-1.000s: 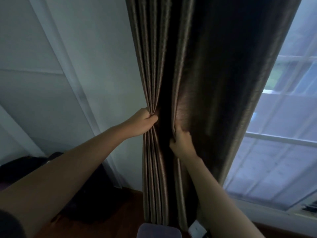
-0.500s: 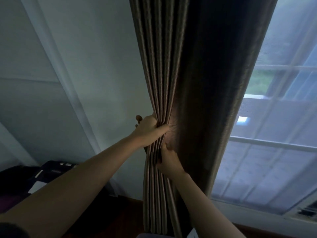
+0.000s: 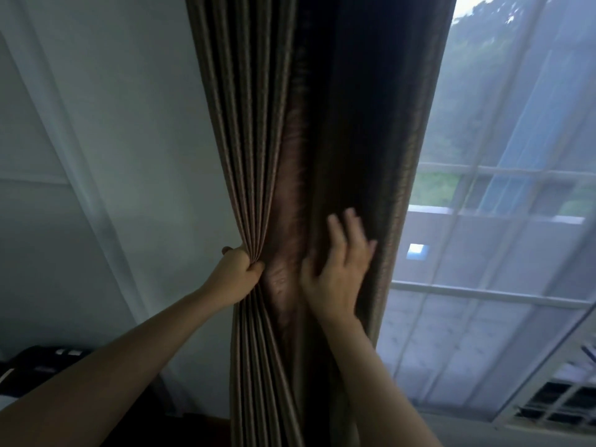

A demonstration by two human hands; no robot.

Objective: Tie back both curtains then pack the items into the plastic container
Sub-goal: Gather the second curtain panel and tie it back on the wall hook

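Note:
A dark brown pleated curtain (image 3: 258, 124) hangs down the middle of the view, between a pale wall and a window. My left hand (image 3: 237, 274) is closed around the bunched pleats at the curtain's left edge, pinching them into a waist. My right hand (image 3: 338, 266) is spread flat with its fingers apart against the darker, looser fabric to the right of the pleats. It holds nothing. No tie-back and no plastic container are in view.
A paned window (image 3: 503, 221) with sheer covering fills the right side. A white wall (image 3: 113, 156) with trim stands at the left. Dark objects (image 3: 38, 372) sit low at the left. A white unit with a grille (image 3: 561, 404) is at the lower right.
My right hand has let go of the pleats, opened and moved right and up onto the loose fabric. My left hand keeps its grip on the bunched pleats.

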